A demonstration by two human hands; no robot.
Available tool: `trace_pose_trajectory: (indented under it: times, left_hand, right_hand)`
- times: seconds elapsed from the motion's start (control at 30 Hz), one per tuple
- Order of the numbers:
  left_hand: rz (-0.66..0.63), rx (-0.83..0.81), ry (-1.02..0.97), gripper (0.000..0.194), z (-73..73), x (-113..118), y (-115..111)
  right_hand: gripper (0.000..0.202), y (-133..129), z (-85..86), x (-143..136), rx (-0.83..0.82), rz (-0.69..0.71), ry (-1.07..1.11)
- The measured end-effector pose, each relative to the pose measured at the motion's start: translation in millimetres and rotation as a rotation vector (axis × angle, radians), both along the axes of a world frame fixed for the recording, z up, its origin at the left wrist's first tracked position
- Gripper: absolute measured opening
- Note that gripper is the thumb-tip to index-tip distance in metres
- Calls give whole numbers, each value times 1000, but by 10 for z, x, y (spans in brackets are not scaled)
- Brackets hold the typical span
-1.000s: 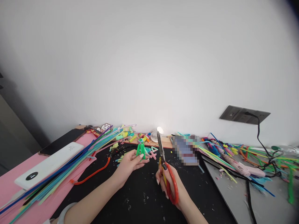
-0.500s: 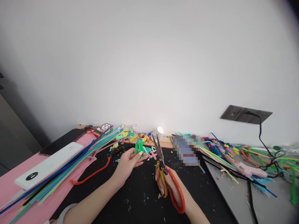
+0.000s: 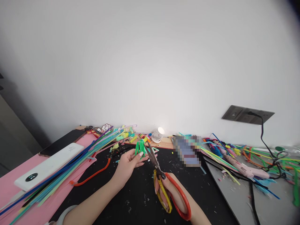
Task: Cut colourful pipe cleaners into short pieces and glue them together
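So my left hand (image 3: 131, 162) has the green loops (image 3: 140, 147) pinched at its fingertips, right hand (image 3: 164, 190) gripping the scissors (image 3: 160, 178), blades apart beside them.

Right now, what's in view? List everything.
steel scissors: 1, red, yellow, right hand
looped fuzzy stems: several, green, left hand
straight fuzzy bundle: 1, mixed, left
bent fuzzy stem: 1, orange, left
loose fuzzy stems: many, mixed, right
small fuzzy pieces: many, mixed, back
flat slab: 1, white, left
flat device: 1, black, left
paper cup: 1, white, back
pixelated patch: 1, blue, back
glue gun: 1, pink, right
socket panel: 1, grey, wall
cords: count unclear, black, right
mat: 1, black, centre
sheet: 1, pink, left
board: 1, grey, right
wall: 1, white, behind
wristband: 1, grey, left wrist
left hand: 1, bare, centre
right hand: 1, bare, centre
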State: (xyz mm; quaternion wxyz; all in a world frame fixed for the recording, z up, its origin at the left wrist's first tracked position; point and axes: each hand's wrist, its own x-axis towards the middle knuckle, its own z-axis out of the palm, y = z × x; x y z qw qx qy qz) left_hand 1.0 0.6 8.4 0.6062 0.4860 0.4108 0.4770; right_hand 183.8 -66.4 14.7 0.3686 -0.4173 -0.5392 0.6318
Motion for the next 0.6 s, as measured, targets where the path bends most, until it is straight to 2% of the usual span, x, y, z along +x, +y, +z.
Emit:
trace_pose_trajectory:
  times: [0.17, 0.47, 0.6]
  left_hand:
    - [5, 1, 4, 34, 22, 9, -12]
    - [-10, -1, 8, 40, 41, 23, -25]
    - [-18, 19, 23, 38, 43, 18, -26]
  right_hand:
    - [49, -3, 16, -17, 5, 15, 7]
    - [45, 32, -113, -13, 59, 52, 104]
    - [42, 23, -74, -22, 41, 45, 91]
